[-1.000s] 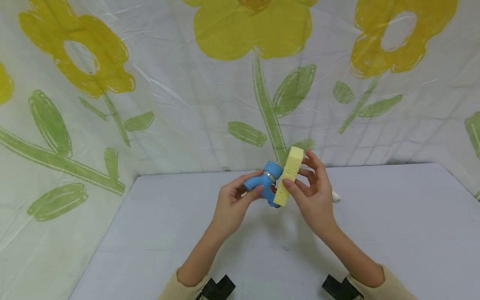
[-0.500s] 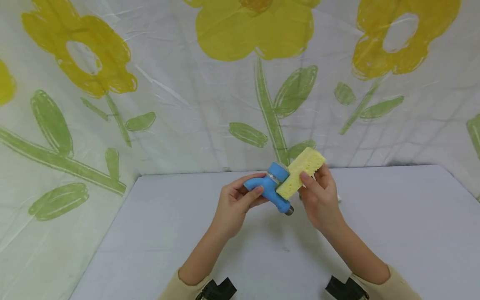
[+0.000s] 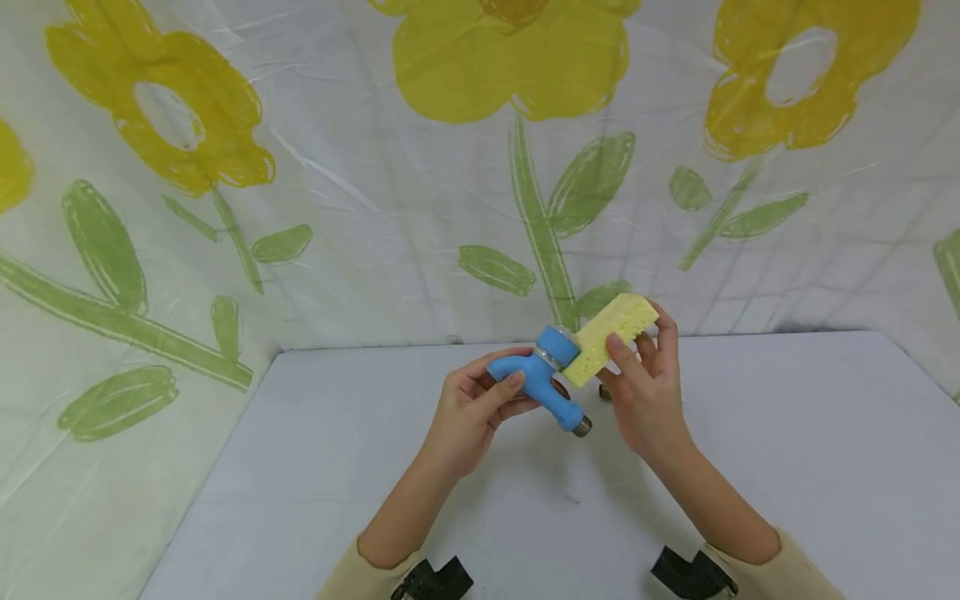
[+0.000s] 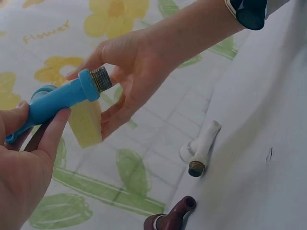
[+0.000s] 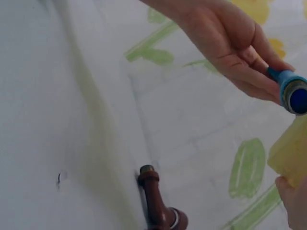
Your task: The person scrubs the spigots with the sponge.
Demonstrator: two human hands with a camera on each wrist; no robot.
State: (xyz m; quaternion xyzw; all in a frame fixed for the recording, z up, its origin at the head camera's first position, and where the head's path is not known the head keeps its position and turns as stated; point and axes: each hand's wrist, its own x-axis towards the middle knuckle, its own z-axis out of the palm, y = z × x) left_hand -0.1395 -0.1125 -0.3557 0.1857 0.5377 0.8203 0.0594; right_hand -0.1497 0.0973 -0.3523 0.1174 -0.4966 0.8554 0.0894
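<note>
My left hand (image 3: 467, 417) grips a blue plastic tap (image 3: 542, 382) by its spout side, above the table. The tap's threaded metal end points down and right in the head view; the left wrist view shows its thread (image 4: 101, 79). In my right hand (image 3: 651, 404) is a yellow sponge (image 3: 611, 335), pinched between thumb and fingers. The sponge's lower left end meets the tap's ribbed cap (image 3: 557, 343), seemingly touching it. In the right wrist view the sponge (image 5: 289, 151) lies below the tap's round opening (image 5: 298, 99).
A white tap (image 4: 201, 146) and a maroon tap (image 4: 176, 214) lie on the white-covered table (image 3: 315, 450) near its back edge. In the head view my right hand mostly hides them. Behind hangs a flower-printed sheet (image 3: 360, 217).
The sponge has tilted from nearly upright to a slant and moved right with my right hand. The blue tap has turned slightly, so its threaded end shows clear of the sponge.
</note>
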